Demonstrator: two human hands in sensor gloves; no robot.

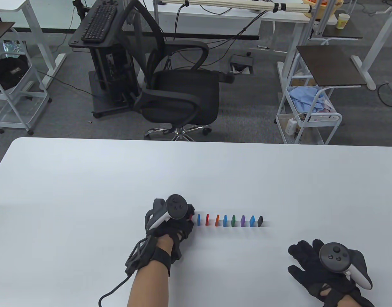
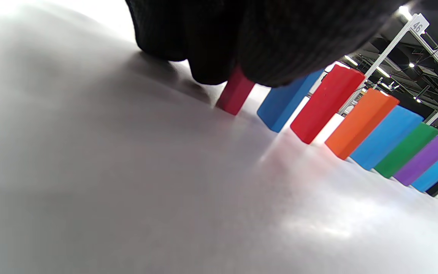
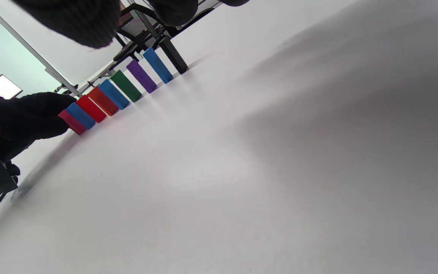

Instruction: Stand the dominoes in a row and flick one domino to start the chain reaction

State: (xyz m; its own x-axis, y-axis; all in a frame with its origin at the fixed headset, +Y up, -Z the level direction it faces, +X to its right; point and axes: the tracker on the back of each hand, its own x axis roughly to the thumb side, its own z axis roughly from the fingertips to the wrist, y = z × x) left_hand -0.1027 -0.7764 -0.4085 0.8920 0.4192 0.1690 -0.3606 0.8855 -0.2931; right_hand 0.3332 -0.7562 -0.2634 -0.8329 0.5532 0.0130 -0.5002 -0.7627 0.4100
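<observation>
A white table (image 1: 87, 192) fills the lower half of the table view, backed by a black office chair (image 1: 180, 92), a rolling computer stand topped with a keyboard (image 1: 98, 22), and a white wire cart (image 1: 311, 118) that holds a bundle of light-blue cloth on its upper shelf and a white power strip lower down. At far right on another desk sits a paper cup (image 1: 342, 21); its contents cannot be made out.

On the table the right hand (image 1: 323, 271) lies flat and idle, fingers spread and relaxed, well apart from the action. The left hand (image 1: 170, 224) works at the row's left end, its curled fingers (image 2: 211, 57) gripping the dark red domino (image 2: 235, 93) from above, the block's foot on the table just beside the neighbouring blue domino (image 2: 285, 104).

The row of dominoes (image 1: 229, 220) runs rightward from there: blue, red, orange, blue, green, purple, blue, ending in a black domino (image 1: 260, 221), all upright and closely spaced.

The likely hazard is a premature cascade. The held domino stands close to its blue neighbour, so a snag of glove fabric on release, or a nudge as the hand pulls away, could tip it and topple the whole row before the intended flick.
</observation>
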